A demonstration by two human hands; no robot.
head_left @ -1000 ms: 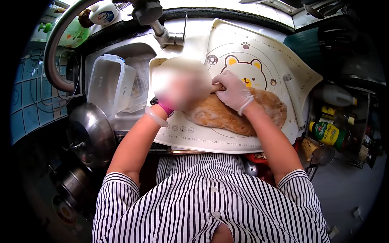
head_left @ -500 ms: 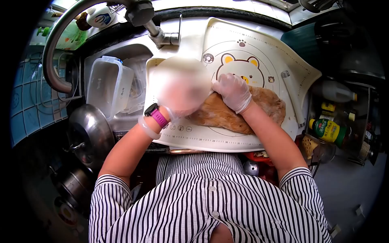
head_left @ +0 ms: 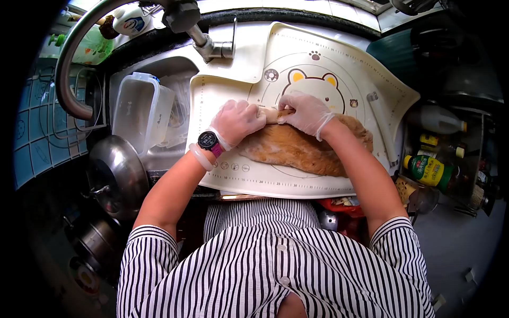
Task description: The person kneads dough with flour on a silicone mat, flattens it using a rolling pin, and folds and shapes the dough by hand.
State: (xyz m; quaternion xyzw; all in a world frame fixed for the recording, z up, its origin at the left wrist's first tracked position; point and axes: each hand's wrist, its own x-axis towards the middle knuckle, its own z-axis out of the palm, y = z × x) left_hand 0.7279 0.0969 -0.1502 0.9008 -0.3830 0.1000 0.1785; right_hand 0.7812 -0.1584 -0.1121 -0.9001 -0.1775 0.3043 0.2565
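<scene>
A large flat brown piece of what looks like dough point(head_left: 297, 151) lies on the cream mat point(head_left: 254, 183), which bears a printed bear face. Along its upper edge the piece is folded or rolled over into a paler strip. My left hand point(head_left: 238, 122), in a clear glove with a watch at the wrist, is curled closed on the left end of this edge. Just to the right, my right hand point(head_left: 305, 112), also gloved, pinches the same edge between thumb and fingers. The undersides of the fingers are hidden.
Left of the mat, a clear plastic container point(head_left: 140, 114) stands in the sink point(head_left: 183, 66) under a curved faucet point(head_left: 66, 69). A pale rolling pin point(head_left: 383, 127) lies along the mat's right side. Bottles point(head_left: 428, 169) stand at the right, and a metal lid point(head_left: 119, 175) is at the left.
The blur over my left hand is gone, and that hand now shows closed on the edge. My right hand has shifted slightly, its thumb and fingers now pinching the edge.
</scene>
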